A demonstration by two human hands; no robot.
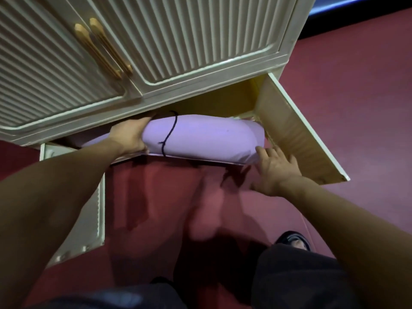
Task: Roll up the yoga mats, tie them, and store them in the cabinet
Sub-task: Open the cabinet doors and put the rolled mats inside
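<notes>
Item: 1 lilac yoga mat (200,139) — rolled, tied with dark string (169,132), lying in the cabinet's lower compartment (223,103). Our left hand (131,136) gripped its end; our right hand (275,167) pressed open-fingered — doors unclosed.

No readable text — no labels, brands, numbers.

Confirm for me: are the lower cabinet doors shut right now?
No: both lower doors of the cabinet stand swung open while the left hand and right hand push the tied purple mat inside.
</notes>
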